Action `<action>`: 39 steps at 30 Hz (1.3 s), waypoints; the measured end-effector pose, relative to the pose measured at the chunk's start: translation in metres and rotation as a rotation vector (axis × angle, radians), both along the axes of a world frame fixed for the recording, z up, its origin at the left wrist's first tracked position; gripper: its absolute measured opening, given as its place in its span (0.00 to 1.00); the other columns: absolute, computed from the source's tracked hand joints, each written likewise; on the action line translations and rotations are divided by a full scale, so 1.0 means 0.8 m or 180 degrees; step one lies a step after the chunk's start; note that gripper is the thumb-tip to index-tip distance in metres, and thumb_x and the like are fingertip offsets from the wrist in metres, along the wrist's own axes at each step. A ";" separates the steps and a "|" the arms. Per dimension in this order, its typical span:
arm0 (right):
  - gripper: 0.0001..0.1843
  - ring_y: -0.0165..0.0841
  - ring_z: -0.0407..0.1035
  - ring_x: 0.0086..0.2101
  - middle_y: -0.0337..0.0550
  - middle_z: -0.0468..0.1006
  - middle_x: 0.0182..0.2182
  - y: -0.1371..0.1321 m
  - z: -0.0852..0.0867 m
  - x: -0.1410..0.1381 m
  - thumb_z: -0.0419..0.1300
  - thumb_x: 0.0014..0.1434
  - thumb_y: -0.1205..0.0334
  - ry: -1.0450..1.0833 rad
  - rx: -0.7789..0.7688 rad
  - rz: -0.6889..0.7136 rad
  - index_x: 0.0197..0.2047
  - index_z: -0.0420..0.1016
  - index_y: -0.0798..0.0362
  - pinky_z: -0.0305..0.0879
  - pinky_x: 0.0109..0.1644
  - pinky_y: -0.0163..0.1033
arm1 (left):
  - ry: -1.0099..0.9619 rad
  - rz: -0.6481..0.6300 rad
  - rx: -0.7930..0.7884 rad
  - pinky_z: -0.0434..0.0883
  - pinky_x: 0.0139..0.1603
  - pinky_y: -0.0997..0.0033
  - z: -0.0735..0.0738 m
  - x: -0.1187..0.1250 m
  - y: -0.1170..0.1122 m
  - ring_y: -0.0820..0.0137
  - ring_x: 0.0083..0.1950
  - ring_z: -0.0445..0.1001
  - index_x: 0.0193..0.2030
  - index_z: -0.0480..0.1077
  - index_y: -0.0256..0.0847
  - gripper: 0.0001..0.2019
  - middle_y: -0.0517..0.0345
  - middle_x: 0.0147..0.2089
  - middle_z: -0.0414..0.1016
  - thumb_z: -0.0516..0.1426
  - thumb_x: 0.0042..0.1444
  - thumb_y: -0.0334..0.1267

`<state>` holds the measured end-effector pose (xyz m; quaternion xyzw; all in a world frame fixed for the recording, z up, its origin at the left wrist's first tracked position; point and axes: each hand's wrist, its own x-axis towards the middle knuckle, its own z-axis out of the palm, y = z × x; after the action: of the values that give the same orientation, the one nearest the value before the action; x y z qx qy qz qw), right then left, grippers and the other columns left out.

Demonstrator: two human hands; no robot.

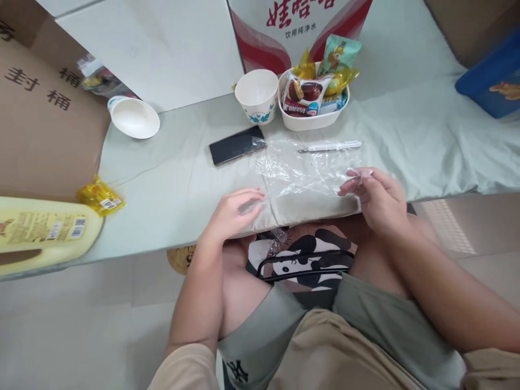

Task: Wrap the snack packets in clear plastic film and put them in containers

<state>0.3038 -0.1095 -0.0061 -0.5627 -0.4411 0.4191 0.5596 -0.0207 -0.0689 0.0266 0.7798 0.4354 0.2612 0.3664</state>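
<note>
A crumpled sheet of clear plastic film (298, 172) lies on the cloth-covered table in front of me. My right hand (382, 197) pinches a gathered bit of clear film between thumb and fingers at the sheet's right side. At the table's front edge, my left hand (239, 211) is held with its fingers apart and nothing visible in it, left of the sheet. A slim white craft knife or pen (335, 146) rests across the film's far part; its exact kind is unclear. The black phone (238, 145) sits at the film's left, its right end partly under film.
Behind stand a paper cup (258, 100) and a white tub (312, 122) of wrapped snacks, before a red-and-white carton (300, 32). Leftward are a tipped paper bowl (136, 118), a yellow packet (101, 196) and a yellow jug (87, 225). A blue container (491, 81) is at right.
</note>
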 end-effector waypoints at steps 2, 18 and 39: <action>0.17 0.38 0.78 0.29 0.39 0.81 0.27 0.005 -0.005 0.005 0.56 0.65 0.44 0.0447 -0.0046 0.0068 0.44 0.77 0.46 0.76 0.42 0.49 | -0.0460 0.0411 -0.0167 0.78 0.58 0.56 -0.008 0.003 0.008 0.59 0.52 0.84 0.35 0.78 0.41 0.09 0.50 0.43 0.85 0.60 0.61 0.43; 0.15 0.28 0.69 0.19 0.38 0.78 0.25 0.017 0.014 -0.019 0.59 0.66 0.46 -0.0290 -0.0422 -0.0186 0.45 0.75 0.48 0.69 0.24 0.36 | -0.1487 0.2379 -0.1090 0.52 0.15 0.77 -0.009 0.041 0.028 0.79 0.16 0.61 0.26 0.65 0.42 0.11 0.65 0.21 0.67 0.60 0.54 0.42; 0.31 0.51 0.73 0.49 0.57 0.71 0.57 0.022 -0.015 -0.008 0.58 0.61 0.60 -0.3346 0.0358 0.0145 0.68 0.67 0.45 0.72 0.51 0.60 | 0.0618 0.2248 0.0872 0.72 0.55 0.56 -0.059 -0.002 0.047 0.59 0.50 0.77 0.49 0.76 0.45 0.18 0.51 0.49 0.81 0.64 0.49 0.34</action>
<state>0.2975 -0.0916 -0.0185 -0.6563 -0.6961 0.0681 0.2829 -0.0227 -0.0310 -0.0206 0.6446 0.6707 0.3519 0.1035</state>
